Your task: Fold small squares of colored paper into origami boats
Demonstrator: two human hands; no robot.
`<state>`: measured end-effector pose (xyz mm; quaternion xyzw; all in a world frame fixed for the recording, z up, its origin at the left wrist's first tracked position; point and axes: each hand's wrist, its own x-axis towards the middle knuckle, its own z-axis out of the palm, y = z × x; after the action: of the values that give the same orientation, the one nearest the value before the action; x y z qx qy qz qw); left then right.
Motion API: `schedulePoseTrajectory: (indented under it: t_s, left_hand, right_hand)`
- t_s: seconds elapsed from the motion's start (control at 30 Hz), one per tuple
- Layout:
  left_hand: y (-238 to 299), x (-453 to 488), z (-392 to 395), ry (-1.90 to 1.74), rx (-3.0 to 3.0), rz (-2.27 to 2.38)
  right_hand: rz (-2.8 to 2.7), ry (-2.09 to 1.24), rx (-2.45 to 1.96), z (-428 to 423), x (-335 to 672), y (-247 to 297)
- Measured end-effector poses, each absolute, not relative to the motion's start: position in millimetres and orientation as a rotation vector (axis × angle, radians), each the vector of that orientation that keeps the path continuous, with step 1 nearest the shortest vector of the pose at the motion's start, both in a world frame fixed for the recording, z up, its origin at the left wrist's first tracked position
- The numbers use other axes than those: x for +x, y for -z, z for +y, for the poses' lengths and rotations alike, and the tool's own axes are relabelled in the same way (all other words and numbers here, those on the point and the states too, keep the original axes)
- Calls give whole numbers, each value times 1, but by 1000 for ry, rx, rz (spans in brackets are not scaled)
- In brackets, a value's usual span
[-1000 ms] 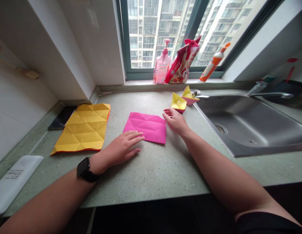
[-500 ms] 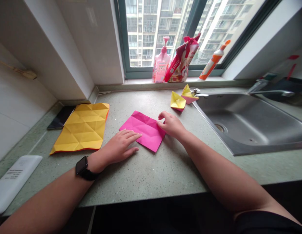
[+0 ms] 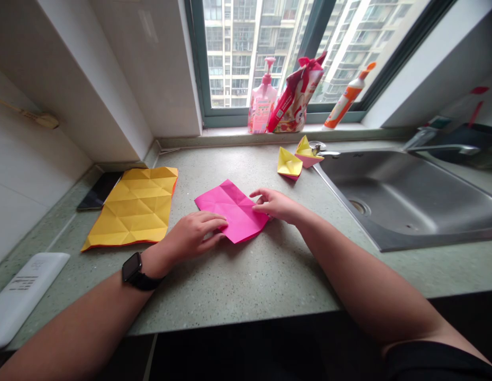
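A creased pink paper sheet (image 3: 232, 208) lies turned cornerwise on the green countertop (image 3: 246, 280). My left hand (image 3: 192, 235), with a black watch on its wrist, pinches the sheet's lower left edge. My right hand (image 3: 274, 203) grips the sheet's right corner between thumb and fingers. Both hands hold the paper low against the counter.
A creased yellow sheet (image 3: 135, 207) lies to the left, with a dark phone (image 3: 98, 191) behind it and a white remote (image 3: 19, 293) at the near left. Two folded paper boats (image 3: 297, 159) sit by the steel sink (image 3: 404, 196). Bottles and a red pouch (image 3: 294, 98) stand on the sill.
My right hand came off the counter near the boats and took the pink sheet's right corner. The sheet has been rotated from square-on to cornerwise, and my left fingers curled onto its edge.
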<state>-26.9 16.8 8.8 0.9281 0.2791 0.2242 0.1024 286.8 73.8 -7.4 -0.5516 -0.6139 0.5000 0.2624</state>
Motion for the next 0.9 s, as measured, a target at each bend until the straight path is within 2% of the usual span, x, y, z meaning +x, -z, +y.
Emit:
schedulePoseTrajectory:
  t_s: [0.13, 0.3, 0.4, 0.6, 0.9]
  left_hand:
    - [-4, -29, 23, -645, 2765, 939]
    - [-4, -30, 25, -705, 2607, 1139]
    - [-7, -30, 24, -754, 2430, 1262]
    - [-11, -32, 26, -788, 2215, 1379]
    - [-14, -26, 24, -832, 1935, 1347]
  right_hand:
    - [-1782, -1325, -1463, 74, 287, 9]
    - [-1940, -629, -1470, 77, 291, 8]
    - [-2105, -511, -1291, 78, 294, 7]
    - [-2236, -591, -1072, 75, 289, 5]
    - [-1999, -1149, -1308, 74, 284, 4]
